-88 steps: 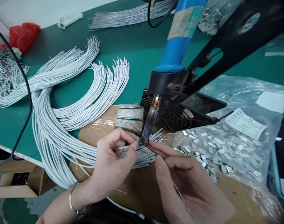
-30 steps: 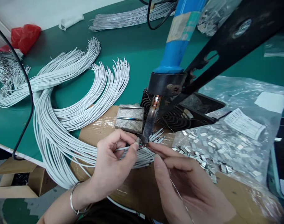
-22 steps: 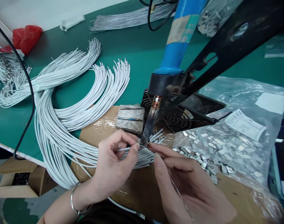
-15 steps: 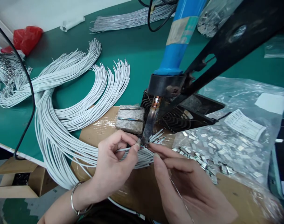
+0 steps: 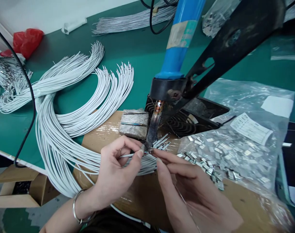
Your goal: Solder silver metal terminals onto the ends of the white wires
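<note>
- White wire (image 5: pixel 128 156): one insulated lead, pinched near its end between the thumb and forefinger of the left hand (image 5: pixel 115 171). The other fingers are curled loosely. The stripped end sits right at the tip of the soldering iron (image 5: pixel 151 134).
- Right hand (image 5: pixel 193 194): fingers long and nearly straight, thumb and forefinger closed together just beside the iron tip. A thin silvery strand (image 5: pixel 183 201) runs across the palm to those fingertips. What else lies between them is too small to tell.
- Soldering iron: blue handle, dark scorched tip pointing down, clamped at a slant in a black metal stand (image 5: pixel 234 35).
- Bundle of white wires (image 5: pixel 72 106): curved sheaf lying across the green table (image 5: pixel 142 55) and onto the cardboard sheet (image 5: pixel 101 134), passing under both hands.
- Grey block (image 5: pixel 134 125): on the cardboard, just left of the iron tip.
- Black fan (image 5: pixel 186 121): lying flat behind the iron.
- Plastic bag (image 5: pixel 234 152): clear, to the right, holding many small metal pieces, some spilled onto the cardboard.
- Bracelet (image 5: pixel 77 207): silver band on the left wrist.
</note>
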Tool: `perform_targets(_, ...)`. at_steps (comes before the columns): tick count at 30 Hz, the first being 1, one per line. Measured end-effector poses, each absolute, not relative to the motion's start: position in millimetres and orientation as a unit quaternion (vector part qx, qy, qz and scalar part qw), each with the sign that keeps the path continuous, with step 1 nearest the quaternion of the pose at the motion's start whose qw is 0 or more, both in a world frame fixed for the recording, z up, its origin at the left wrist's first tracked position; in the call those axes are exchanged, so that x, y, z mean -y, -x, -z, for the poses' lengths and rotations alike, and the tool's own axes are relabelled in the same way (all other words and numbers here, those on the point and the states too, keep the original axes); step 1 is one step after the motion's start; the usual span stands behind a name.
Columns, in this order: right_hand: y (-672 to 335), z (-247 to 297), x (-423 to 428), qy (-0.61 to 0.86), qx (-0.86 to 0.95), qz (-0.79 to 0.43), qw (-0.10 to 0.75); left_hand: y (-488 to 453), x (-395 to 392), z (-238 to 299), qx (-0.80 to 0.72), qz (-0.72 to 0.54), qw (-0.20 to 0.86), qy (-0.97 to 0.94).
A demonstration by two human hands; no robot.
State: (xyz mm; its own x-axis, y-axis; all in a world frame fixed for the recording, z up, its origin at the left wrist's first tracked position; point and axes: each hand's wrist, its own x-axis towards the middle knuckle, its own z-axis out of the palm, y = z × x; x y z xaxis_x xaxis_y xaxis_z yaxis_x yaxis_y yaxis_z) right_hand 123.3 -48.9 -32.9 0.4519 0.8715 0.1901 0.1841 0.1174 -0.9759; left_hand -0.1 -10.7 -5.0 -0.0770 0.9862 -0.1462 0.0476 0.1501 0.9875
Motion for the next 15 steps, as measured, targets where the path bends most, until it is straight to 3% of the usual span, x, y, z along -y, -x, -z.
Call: perform_targets(15, -124.4, 35.2, 49.3, 0.603, 0.458, -0.280, 0.590, 1.0, 10.1, 7.1, -0.570, -0.465, 0.503, -0.454)
